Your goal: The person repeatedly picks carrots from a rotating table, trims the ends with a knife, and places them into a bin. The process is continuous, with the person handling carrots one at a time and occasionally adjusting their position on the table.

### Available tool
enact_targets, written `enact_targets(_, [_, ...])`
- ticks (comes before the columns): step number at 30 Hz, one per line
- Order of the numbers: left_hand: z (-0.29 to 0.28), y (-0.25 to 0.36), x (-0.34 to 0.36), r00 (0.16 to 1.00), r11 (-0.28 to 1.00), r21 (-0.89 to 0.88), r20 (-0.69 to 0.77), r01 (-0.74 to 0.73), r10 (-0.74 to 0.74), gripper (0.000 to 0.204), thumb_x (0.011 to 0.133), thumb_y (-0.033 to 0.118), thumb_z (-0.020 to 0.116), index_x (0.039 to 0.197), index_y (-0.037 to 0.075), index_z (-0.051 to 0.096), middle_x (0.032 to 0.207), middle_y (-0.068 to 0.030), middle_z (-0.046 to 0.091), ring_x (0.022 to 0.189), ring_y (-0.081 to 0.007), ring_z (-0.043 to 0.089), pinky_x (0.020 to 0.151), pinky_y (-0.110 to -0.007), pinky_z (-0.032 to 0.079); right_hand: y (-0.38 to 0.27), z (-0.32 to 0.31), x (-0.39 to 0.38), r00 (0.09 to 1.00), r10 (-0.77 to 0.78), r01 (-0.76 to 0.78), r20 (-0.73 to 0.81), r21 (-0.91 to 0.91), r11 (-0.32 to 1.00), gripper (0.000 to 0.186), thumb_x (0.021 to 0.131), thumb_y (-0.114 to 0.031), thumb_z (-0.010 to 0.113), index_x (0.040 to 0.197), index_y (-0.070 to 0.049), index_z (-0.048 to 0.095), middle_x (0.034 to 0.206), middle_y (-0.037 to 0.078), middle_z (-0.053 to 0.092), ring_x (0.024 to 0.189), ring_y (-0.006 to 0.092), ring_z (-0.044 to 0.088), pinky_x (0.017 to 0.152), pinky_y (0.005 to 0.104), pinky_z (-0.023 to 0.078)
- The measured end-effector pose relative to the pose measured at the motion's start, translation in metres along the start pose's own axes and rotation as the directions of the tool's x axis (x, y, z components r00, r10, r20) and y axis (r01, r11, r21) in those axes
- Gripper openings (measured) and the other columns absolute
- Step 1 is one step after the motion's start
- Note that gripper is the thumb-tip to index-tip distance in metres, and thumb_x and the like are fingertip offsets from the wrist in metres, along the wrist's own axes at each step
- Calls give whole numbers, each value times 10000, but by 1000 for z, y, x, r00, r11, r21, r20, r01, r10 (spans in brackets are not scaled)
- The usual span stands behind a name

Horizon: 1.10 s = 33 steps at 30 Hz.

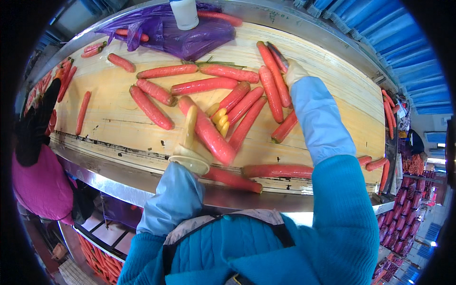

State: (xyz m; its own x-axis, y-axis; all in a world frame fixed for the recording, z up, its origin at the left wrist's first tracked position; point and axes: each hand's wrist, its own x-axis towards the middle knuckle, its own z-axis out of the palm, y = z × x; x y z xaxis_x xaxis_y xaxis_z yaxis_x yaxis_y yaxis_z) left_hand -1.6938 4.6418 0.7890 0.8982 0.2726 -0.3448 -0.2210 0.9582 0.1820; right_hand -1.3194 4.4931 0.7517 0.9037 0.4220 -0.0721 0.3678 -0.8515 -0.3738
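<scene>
My left hand [189, 127], in a yellow rubber glove, is closed around a thick reddish carrot [207, 131]. Its thumb lies along the near side and the fingertips show past the far side. The carrot slants above the wooden table [114, 137], over other carrots. Farther right, my right hand [295, 72], in a pale glove, is closed on a knife [278, 56] with a dark, shiny blade pointing away from me. Against the blade lies a long carrot [274, 73]. The glove hides the knife's handle.
Several loose carrots [167, 71] spread over the tabletop. A purple plastic bag [166, 28] and a white container [184, 14] stand at the far edge. At the left, a person in a pink garment [42, 185] reaches over the table with a dark glove. A metal rim [118, 179] edges the near side.
</scene>
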Motion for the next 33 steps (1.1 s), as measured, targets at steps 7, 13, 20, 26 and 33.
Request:
enact_targets(7, [9, 32, -21, 983, 992, -56, 150, 116, -106, 780, 975, 569, 600, 1504, 33, 396, 1313, -172, 590, 1153, -282, 607, 1040, -442, 496, -56, -51, -141, 946, -32, -278, 321, 861, 426, 473, 922, -203, 752, 1325, -63, 549, 987, 106, 648, 734, 175, 636, 668, 335, 531])
enact_targets(13, [26, 51, -31, 944, 982, -49, 289, 182, -161, 870, 941, 713, 507, 1503, 58, 397, 1392, -155, 553, 1250, -296, 549, 1114, -467, 433, -168, -43, -271, 896, -417, 202, 154, 695, 690, 623, 936, -346, 750, 1418, -15, 534, 1151, 106, 702, 1088, 210, 659, 962, 322, 511])
enact_targets(20, [-5, 120, -109, 963, 975, 105, 212, -194, 169, 900, 890, 727, 522, 1499, 75, 402, 1408, -154, 554, 1270, -324, 561, 1088, -494, 468, -155, -43, -302, 969, -64, -218, 239, 945, 242, 536, 992, -433, 654, 1378, -67, 589, 1072, 105, 752, 768, 135, 697, 663, 276, 512])
enact_targets(26, [-95, 264, -239, 762, 722, 363, -52, -588, 646, 719, 940, 584, 495, 1444, 73, 457, 1341, -139, 592, 1210, -292, 594, 1038, -463, 494, -123, -19, -308, 930, 52, -360, 363, 876, 320, 481, 1004, -386, 639, 1340, -46, 582, 1024, 148, 748, 739, 174, 696, 578, 278, 509])
enact_targets(33, [-212, 442, -489, 50, 119, 930, -108, -348, 993, 519, 999, 417, 463, 1381, 71, 522, 1262, -122, 636, 1139, -255, 633, 979, -427, 525, -180, 34, -317, 818, -230, -387, 527, 801, 457, 522, 977, -423, 674, 1318, -35, 596, 1022, 147, 744, 696, 154, 698, 500, 260, 451])
